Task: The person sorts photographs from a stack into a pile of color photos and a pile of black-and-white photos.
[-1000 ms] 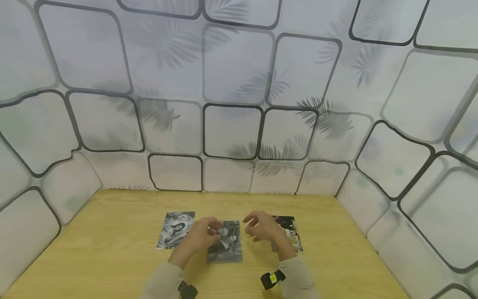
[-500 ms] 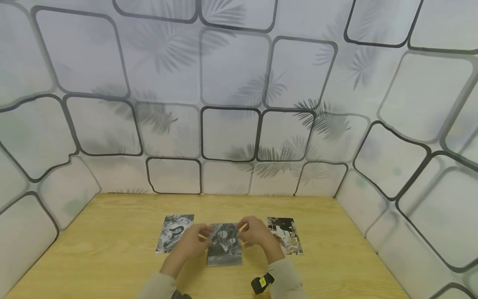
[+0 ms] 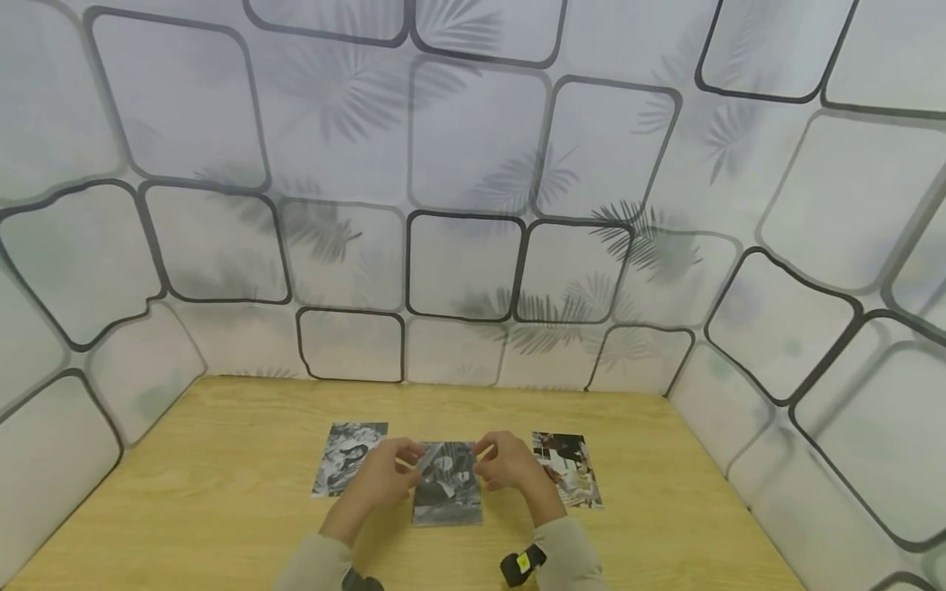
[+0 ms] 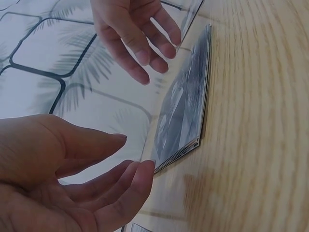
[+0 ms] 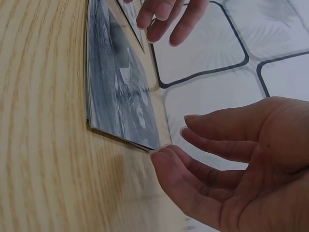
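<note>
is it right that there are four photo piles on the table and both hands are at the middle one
Not four: the head view shows three. One pile lies left, one right, and the middle stack sits between them. The left hand and right hand are both at that middle stack, as you said.

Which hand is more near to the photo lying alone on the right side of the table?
Right. The right hand is beside the right photo, at the middle stack; the left hand is beyond that stack.
</note>
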`<state>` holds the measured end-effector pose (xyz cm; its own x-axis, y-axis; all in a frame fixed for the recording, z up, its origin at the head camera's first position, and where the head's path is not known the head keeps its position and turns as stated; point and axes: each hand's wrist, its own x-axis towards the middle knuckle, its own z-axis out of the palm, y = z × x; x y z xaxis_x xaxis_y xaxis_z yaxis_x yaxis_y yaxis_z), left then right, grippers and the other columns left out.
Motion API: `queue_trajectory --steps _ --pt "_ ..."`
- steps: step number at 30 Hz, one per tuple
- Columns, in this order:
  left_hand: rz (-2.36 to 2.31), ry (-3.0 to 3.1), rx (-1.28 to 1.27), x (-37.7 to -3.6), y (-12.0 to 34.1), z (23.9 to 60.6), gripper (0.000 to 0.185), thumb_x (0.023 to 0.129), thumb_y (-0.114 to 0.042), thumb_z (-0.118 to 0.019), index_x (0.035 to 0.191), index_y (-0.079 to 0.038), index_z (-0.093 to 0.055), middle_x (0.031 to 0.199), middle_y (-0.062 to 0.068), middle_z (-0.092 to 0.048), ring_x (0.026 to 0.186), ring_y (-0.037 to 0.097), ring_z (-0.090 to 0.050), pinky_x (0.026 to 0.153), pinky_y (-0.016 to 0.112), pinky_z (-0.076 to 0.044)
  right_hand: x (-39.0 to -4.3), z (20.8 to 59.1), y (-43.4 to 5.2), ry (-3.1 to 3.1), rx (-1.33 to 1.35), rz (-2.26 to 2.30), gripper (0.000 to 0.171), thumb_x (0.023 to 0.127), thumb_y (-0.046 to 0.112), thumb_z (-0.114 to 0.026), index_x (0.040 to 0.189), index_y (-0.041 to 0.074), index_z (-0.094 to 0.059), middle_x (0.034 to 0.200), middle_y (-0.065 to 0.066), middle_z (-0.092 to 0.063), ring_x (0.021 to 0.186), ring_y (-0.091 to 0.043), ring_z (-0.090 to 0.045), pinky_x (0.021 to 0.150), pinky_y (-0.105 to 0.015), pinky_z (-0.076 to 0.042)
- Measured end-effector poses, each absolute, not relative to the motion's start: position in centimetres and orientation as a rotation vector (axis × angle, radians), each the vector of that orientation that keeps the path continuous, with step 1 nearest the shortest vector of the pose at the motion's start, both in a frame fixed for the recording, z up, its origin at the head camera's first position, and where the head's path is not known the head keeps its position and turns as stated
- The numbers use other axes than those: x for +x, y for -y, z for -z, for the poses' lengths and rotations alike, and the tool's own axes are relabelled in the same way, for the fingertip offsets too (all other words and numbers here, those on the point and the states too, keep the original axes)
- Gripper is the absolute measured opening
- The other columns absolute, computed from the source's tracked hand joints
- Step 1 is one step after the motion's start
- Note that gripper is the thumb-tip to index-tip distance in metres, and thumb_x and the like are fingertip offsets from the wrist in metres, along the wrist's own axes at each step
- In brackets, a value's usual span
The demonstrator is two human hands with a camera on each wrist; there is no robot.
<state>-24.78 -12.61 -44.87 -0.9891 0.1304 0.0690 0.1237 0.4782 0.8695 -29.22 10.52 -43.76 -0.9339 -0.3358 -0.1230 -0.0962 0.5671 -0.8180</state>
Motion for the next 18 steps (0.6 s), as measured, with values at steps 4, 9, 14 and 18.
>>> queue_trajectory --steps 4,9,14,18 --pt "-1.587 -2.693 0.196 -24.65 12.63 44.97 0.032 0.087 0.006 -0.072 0.119 0.005 -0.066 0.116 0.024 -0.069 0.097 0.030 -0.070 0.069 0.034 -0.066 -29.27 44.05 -10.43 -2.534 -0.362 1.290 0.028 0.094 0.004 -0.070 0.121 -0.004 -0.066 0.107 -0.021 -0.069 0.083 -0.025 -0.070 0.070 -0.040 -0.066" --pt "-1.591 -2.700 0.188 -24.69 12.50 45.11 0.032 0.087 0.008 -0.071 0.118 0.006 -0.066 0.115 0.025 -0.068 0.097 0.032 -0.071 0.068 0.034 -0.065 -29.46 44.43 -10.52 -2.547 -0.365 1.270 0.027 0.095 0.005 -0.070 0.120 -0.003 -0.067 0.108 -0.021 -0.069 0.081 -0.025 -0.071 0.068 -0.038 -0.066" --pt "-1.579 -2.704 0.182 -24.92 12.39 45.49 0.031 0.087 0.009 -0.070 0.118 0.007 -0.066 0.114 0.025 -0.068 0.097 0.033 -0.071 0.067 0.034 -0.065 -29.57 44.59 -10.51 -2.552 -0.354 1.261 0.027 0.094 0.005 -0.070 0.120 -0.002 -0.067 0.110 -0.022 -0.069 0.081 -0.025 -0.071 0.067 -0.038 -0.066" --pt "-1.553 -2.720 0.168 -25.13 12.34 45.77 0.031 0.087 0.009 -0.070 0.118 0.006 -0.066 0.114 0.024 -0.068 0.098 0.033 -0.071 0.067 0.033 -0.065 -29.61 44.60 -10.49 -2.551 -0.346 1.265 0.026 0.094 0.005 -0.070 0.119 -0.002 -0.068 0.111 -0.023 -0.069 0.083 -0.026 -0.072 0.067 -0.037 -0.066"
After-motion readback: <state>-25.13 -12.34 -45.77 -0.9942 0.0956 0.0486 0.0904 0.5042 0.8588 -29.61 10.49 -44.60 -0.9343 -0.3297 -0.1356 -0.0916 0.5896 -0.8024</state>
